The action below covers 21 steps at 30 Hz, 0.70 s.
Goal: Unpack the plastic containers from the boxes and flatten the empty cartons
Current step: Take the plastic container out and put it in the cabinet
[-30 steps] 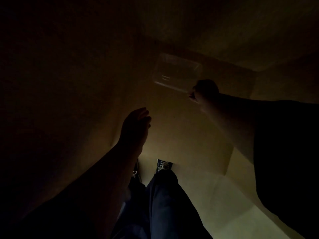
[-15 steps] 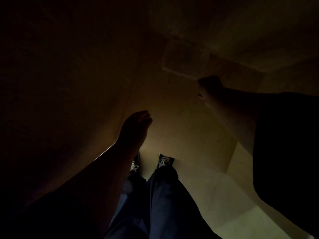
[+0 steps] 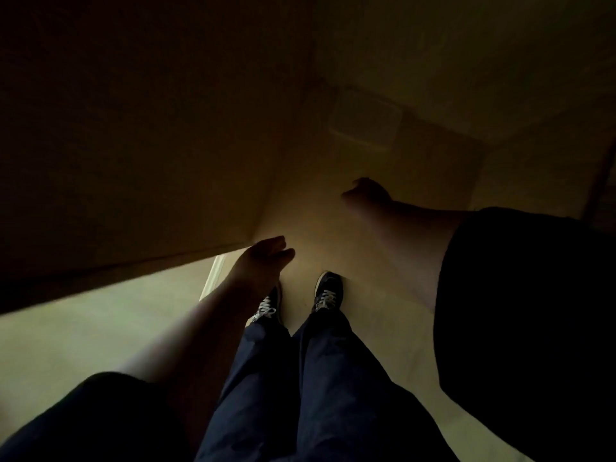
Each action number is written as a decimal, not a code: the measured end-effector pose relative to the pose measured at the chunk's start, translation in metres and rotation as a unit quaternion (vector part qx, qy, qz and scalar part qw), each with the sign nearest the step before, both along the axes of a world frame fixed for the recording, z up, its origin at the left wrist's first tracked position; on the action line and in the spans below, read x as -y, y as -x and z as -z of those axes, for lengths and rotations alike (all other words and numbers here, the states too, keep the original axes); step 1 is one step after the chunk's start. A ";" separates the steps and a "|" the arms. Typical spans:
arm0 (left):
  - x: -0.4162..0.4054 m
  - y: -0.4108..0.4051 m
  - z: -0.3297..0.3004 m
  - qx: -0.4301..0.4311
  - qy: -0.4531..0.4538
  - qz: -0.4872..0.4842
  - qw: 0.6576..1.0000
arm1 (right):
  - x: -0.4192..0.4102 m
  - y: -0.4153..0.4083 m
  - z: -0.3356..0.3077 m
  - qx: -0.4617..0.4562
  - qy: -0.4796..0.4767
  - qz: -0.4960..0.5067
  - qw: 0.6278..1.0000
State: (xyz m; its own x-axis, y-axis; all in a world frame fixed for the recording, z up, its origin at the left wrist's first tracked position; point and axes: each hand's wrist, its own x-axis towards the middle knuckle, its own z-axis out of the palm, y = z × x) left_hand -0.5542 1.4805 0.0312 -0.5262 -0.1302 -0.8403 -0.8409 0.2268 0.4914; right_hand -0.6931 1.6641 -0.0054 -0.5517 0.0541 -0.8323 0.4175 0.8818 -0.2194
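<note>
head view, dim inside the carton (image 3: 140,155): the plastic container (image 3: 365,123) lies beyond the right hand (image 3: 366,191), well apart from its fingertips. right fingers look curled, too dark to tell whether they're clenched. left hand (image 3: 263,261) hangs relaxed, fingers straight, holding nothing, just above the shoes (image 3: 328,291).

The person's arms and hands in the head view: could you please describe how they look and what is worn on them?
Both forearms are bare. The left hand and right hand wear no gloves; dim light hides any rings. Short dark sleeves cover the upper arms.
</note>
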 end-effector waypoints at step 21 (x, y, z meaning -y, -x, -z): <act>0.286 -0.348 -0.199 -0.046 0.092 -0.103 0.989 | 0.238 -0.295 -0.194 -0.078 0.125 -0.296 0.944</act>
State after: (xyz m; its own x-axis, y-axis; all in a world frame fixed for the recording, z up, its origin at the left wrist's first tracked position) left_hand -0.2066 1.1949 0.2302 -0.5454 -0.3893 -0.7423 -0.8325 0.1490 0.5336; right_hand -0.3986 1.4256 0.1883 -0.5409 -0.4890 -0.6844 -0.1870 0.8632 -0.4690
